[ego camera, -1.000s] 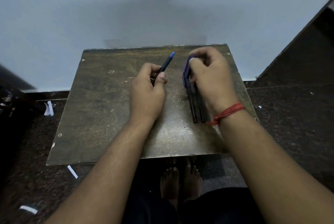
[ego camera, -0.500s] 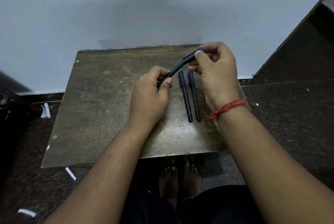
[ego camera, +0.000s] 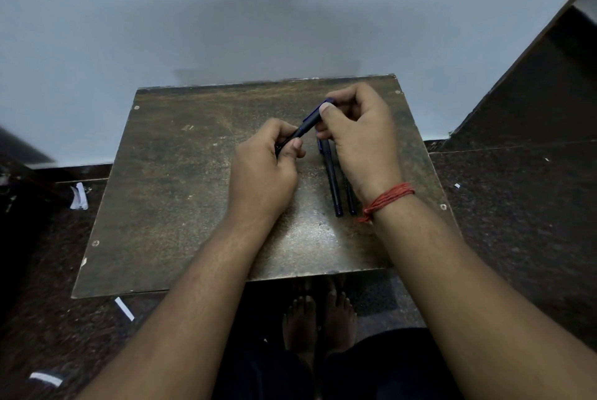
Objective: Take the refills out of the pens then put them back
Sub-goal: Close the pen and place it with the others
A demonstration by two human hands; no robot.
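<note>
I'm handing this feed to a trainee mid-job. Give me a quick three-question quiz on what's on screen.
1. True or false: both hands hold the same pen.
2. How many pens lie flat on the table?
3. Which wrist wears the red thread band: A left, B right?

Key:
1. True: the left hand grips the dark barrel end, the right hand pinches the blue cap end.
2. Two, side by side, partly under the right hand.
3. B.

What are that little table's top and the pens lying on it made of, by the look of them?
Table top: probably wood or laminated board, dark brown and badly scuffed, with pale chips along its edges and screw heads at the corners. Pens on the table: most likely moulded plastic, smooth, dark and matte, with bluish ends; one is half hidden under the right hand.
</note>
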